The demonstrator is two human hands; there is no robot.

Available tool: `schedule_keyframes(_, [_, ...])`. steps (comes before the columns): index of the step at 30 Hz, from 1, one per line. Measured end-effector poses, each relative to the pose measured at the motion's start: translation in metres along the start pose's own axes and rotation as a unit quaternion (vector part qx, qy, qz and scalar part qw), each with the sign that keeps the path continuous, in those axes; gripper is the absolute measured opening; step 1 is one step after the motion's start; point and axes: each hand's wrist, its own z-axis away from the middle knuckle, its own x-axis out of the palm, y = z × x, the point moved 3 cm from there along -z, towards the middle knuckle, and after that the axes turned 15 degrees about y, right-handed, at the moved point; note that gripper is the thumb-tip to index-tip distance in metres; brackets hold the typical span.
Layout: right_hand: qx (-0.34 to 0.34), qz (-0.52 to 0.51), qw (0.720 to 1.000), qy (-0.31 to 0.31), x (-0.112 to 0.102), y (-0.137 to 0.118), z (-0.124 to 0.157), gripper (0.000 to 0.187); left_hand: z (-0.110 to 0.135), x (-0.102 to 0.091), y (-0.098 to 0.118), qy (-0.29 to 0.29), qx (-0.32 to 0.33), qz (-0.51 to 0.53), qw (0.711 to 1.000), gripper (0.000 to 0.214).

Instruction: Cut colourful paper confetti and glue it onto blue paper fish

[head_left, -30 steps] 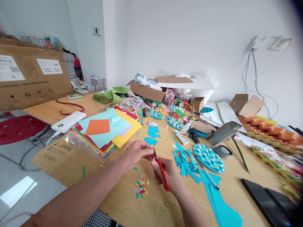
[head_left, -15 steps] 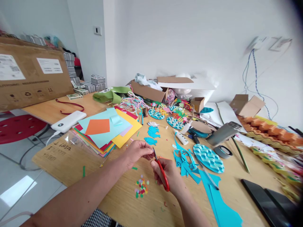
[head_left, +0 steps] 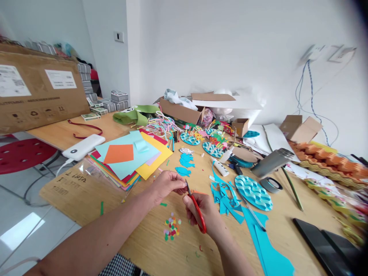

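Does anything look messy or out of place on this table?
The paper stack sits askew, its sheets fanned at different angles. Blue scraps lie tangled beside the right hand, and colored dots lie loose nearby, as if spilled.

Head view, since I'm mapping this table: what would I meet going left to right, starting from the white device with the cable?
White device, orange sheet, left hand, red-handled scissors, largest wavy blue oval, black flat devices.

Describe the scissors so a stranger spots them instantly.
Start at the wooden table and find the right hand above its near part. The scissors are in it, tips toward the left hand; their red handles set them apart from the blue scraps nearby.
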Motion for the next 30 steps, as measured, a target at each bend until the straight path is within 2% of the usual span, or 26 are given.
schedule_keyframes(10, [-0.004,0.003,1.000,0.014,0.0003,-0.0007,0.0003,0.052,0.0017,0.0013,0.0003,-0.009,-0.019,-0.003,1.000,0.019])
schedule_keyframes(18, [0.005,0.003,1.000,0.016,0.0006,-0.0004,0.0000,0.052,-0.0012,-0.0008,-0.0020,0.009,-0.007,0.005,1.000,0.023])
schedule_keyframes(30, [0.005,0.014,1.000,0.012,0.0001,-0.0011,-0.0005,0.052,-0.0006,0.0005,-0.0016,-0.002,-0.007,-0.005,1.000,0.020])
